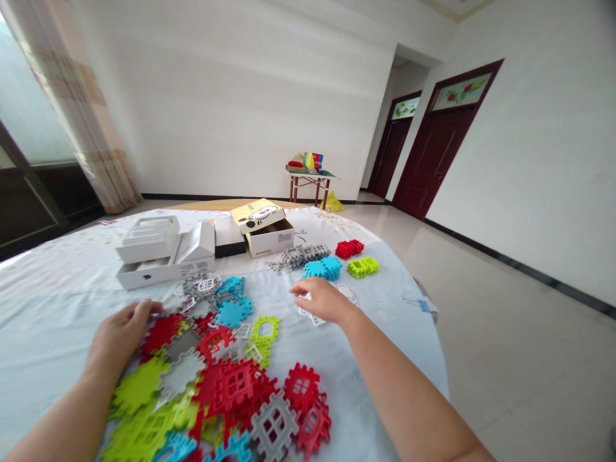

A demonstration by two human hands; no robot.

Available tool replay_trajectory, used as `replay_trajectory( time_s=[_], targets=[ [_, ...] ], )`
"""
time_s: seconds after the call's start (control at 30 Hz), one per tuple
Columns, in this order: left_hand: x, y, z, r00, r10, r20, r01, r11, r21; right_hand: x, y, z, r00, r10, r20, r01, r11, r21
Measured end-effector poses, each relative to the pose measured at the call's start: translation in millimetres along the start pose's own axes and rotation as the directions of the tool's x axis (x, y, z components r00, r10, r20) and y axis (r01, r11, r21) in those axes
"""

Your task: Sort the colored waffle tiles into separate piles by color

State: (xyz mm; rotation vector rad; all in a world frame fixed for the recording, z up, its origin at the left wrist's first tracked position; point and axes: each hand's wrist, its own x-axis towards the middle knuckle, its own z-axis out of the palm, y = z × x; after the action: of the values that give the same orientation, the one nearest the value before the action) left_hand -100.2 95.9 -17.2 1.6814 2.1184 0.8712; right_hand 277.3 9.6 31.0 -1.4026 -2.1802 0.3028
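My left hand (pixel 122 330) rests at the left edge of a mixed heap of plastic interlocking pieces, its fingers stretched out beside a red toothed piece (pixel 162 332). Nothing shows in its grip. My right hand (pixel 321 299) is over some white window-shaped pieces (pixel 346 293), fingers slightly bent and apart; part of those pieces is hidden under it. The heap holds green (pixel 139 388), grey (pixel 275 427), blue (pixel 234 312) and red window pieces (pixel 235 382). Beyond my right hand lie sorted rows: blue pieces (pixel 322 267), grey pieces (pixel 305 255), red pieces (pixel 350 248) and green pieces (pixel 363 266).
White boxes (pixel 166 273) and an open carton with a yellow lid (pixel 260 215) stand at the back of the cloth-covered round table (pixel 399 346). A blue clip (pixel 423 305) sits at the right edge. A small table (pixel 312 173) stands by the wall.
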Motion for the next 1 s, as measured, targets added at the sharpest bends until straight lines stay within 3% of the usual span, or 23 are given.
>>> replay_trajectory(
  time_s=[0.13,0.3,0.63,0.8,1.0],
  targets=[
    [-1.8,1.5,-0.8,1.000,-0.010,0.011,0.010,1.000,-0.015,1.4,-22.5,26.4,0.957,-0.196,0.216,0.208,0.978,-0.032],
    [0.8,-2.4,0.6,1.000,0.010,0.000,-0.010,1.000,-0.009,-3.4,-29.8,42.4,0.925,-0.222,0.310,0.260,0.962,-0.088],
    [1.0,-0.1,0.4,1.000,-0.015,0.018,0.015,1.000,0.021,-1.7,-19.2,46.2,0.958,-0.186,0.218,0.211,0.973,-0.097],
    [0.1,1.0,0.3,1.000,-0.005,-0.005,0.005,1.000,0.009,1.8,-18.4,39.0,0.995,-0.074,0.072,0.077,0.996,-0.033],
    [3.3,-6.1,4.0,1.000,-0.012,0.006,0.012,1.000,-0.002,4.6,-5.6,41.2,0.999,0.015,-0.034,-0.015,1.000,-0.010]
  ],
)
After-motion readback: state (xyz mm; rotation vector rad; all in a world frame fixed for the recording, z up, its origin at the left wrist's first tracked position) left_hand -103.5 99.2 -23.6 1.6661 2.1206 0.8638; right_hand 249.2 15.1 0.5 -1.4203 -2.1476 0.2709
